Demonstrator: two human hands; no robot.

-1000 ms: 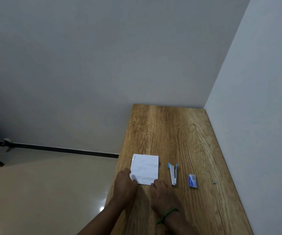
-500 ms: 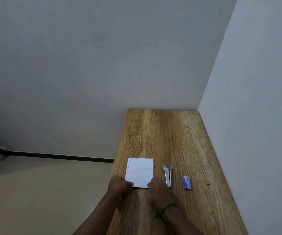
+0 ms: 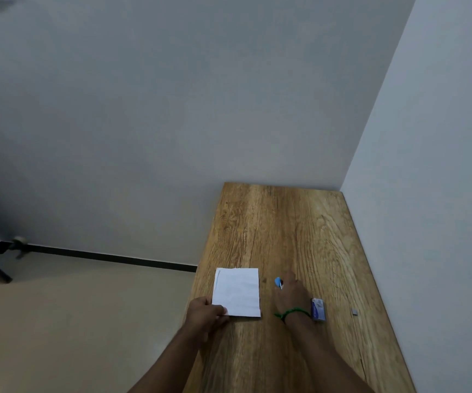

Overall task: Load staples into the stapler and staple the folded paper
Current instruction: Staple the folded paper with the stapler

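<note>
Your surface is a long wooden top set into a corner, with a grey wall along its right edge and another across its far end; past the left edge it drops to the floor. Your left hand sits at that left edge, thumb laid on the near left corner of the paper and the other fingers curled in, pinching the corner. The paper lies flat, close to the left edge. Your right hand, a green band on its wrist, reaches forward, palm down, over the stapler, just right of the paper; only the stapler's blue end shows beside the hand, and you cannot tell whether those fingers have closed on it. The box lies touching or just beside your right wrist, and a grey piece sits further right, near the wall. Bare wood runs from the things to the far end. Count: one paper, one stapler, one box, one grey piece, two hands.
</note>
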